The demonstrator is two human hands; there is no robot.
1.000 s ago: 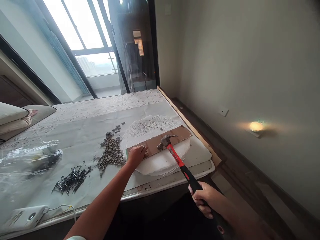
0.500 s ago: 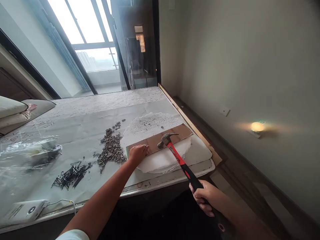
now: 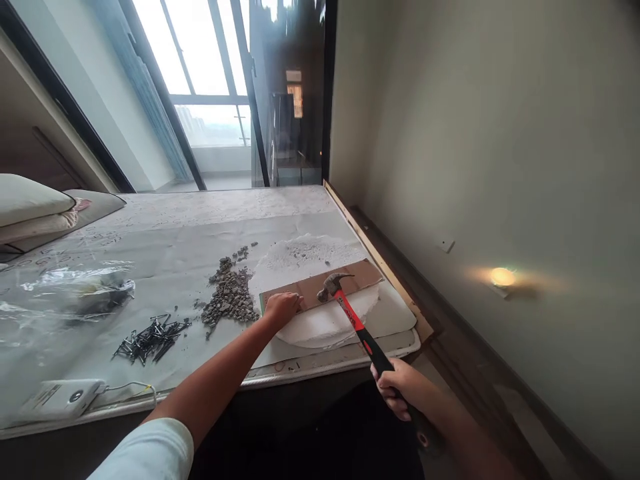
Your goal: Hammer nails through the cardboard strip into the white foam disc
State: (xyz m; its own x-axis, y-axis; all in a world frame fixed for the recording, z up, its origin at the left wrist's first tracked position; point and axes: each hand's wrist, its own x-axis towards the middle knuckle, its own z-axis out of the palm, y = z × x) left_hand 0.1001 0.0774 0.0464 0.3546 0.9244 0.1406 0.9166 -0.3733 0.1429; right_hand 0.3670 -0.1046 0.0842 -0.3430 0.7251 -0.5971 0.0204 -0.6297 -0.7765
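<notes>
My right hand (image 3: 397,387) is wrapped round the black and red handle of a claw hammer (image 3: 363,330). The hammer's metal head hovers over or rests against a flat brown board (image 3: 345,280); which of the two, I cannot tell. At the board's left end lies my left hand (image 3: 283,308), its fingers curled together in a pinch. What sits between those fingertips is too small to make out. Under the board is a rough white foam slab (image 3: 320,327), pitted on its far part. Beside it on the left lies a heap of grey gravel (image 3: 231,293).
A pile of dark nails (image 3: 153,339) lies left of my forearm. Farther left are a clear plastic bag (image 3: 75,293) and a white power bank (image 3: 65,399) with a cable. Folded bedding (image 3: 35,207) sits at the far left. A wooden edge strip (image 3: 360,233) borders the right side.
My view has shifted and tilted slightly, so the surface sits a little differently in the picture. Both hands, the hammer and the board keep nearly the same places relative to each other.
</notes>
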